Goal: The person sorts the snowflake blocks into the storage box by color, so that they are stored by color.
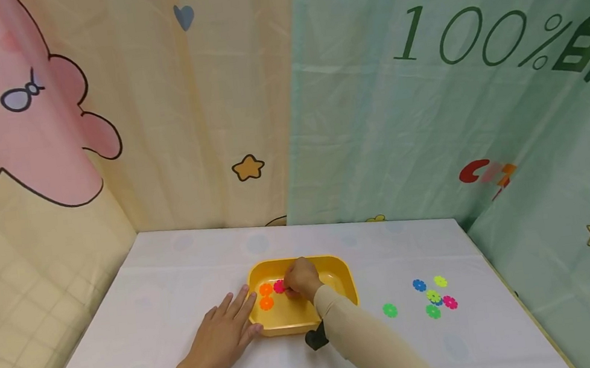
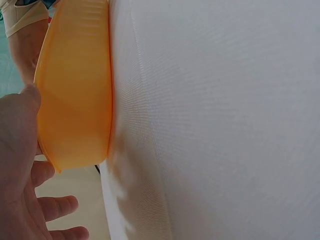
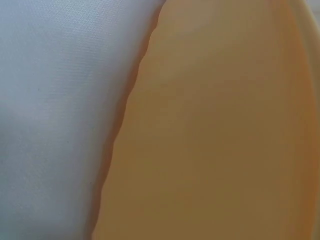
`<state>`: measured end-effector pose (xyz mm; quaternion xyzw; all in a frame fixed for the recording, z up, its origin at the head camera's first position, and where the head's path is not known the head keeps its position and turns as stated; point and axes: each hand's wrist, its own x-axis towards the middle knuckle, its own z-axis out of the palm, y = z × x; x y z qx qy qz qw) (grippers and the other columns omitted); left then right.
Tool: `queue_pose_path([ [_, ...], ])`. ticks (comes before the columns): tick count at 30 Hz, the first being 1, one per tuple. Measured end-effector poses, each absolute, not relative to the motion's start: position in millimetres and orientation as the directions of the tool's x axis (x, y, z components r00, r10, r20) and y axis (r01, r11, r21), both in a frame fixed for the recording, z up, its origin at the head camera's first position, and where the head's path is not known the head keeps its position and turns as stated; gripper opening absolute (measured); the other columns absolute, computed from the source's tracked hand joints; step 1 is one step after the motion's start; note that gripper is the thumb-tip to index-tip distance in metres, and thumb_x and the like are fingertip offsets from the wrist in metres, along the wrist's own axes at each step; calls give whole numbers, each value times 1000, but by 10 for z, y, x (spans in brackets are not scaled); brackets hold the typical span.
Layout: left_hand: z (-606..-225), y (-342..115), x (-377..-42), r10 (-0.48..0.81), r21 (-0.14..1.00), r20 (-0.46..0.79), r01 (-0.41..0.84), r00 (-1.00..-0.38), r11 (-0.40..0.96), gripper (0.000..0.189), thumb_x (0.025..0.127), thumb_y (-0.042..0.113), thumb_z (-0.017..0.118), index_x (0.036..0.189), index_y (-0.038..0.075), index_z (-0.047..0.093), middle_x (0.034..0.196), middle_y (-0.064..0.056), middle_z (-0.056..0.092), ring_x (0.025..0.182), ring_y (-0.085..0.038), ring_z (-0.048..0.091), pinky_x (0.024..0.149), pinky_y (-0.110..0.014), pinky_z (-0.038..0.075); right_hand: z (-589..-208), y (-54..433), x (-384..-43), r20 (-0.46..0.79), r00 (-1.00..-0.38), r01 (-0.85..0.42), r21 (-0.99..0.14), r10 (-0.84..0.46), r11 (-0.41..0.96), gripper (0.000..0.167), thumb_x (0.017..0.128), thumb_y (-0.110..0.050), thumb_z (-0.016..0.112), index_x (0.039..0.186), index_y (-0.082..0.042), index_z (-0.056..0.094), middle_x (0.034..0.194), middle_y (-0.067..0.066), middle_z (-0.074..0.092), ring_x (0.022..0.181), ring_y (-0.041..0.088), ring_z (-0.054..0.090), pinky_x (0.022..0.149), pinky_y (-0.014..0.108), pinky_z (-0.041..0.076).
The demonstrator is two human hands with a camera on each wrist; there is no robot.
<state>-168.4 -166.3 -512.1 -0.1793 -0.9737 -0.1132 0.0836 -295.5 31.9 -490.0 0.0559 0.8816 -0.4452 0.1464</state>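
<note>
A yellow tray [image 1: 306,329] stands on the white table. My left hand [image 1: 225,334] lies at its left side with fingers spread, fingertips and thumb on the rim; the left wrist view shows that hand [image 2: 20,165] against the tray's outer wall [image 2: 75,95]. Inside the tray my right hand [image 1: 302,277] reaches down with curled fingers, pinching at a pink flower-shaped disc [image 1: 279,286], which its fingertips partly cover. Two orange flower-shaped discs, an upper one [image 1: 266,289] and a lower one [image 1: 267,303], lie left of it. Only the tray wall [image 3: 210,125] and cloth fill the right wrist view.
Right of the tray lie several loose flower-shaped discs: a green one [image 1: 390,310] apart, then a blue one [image 1: 419,285], a yellow one [image 1: 440,281], a pink one [image 1: 450,302] and others grouped together. Printed curtains [image 1: 199,110] hang behind the table [image 1: 184,263].
</note>
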Motion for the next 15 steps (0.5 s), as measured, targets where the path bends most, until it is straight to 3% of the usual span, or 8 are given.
queue_pose_path([
  [15, -5098, -1662, -1692, 329, 204, 166, 359, -930, 911, 71, 101, 57, 52, 157, 15, 43, 166, -6, 31, 145, -40, 40, 109, -65, 39, -4865, 329, -2946, -302, -953, 227, -761, -23, 608, 7, 86, 4, 71, 80, 2, 74, 63, 12, 67, 50, 22, 62, 55, 28, 58],
])
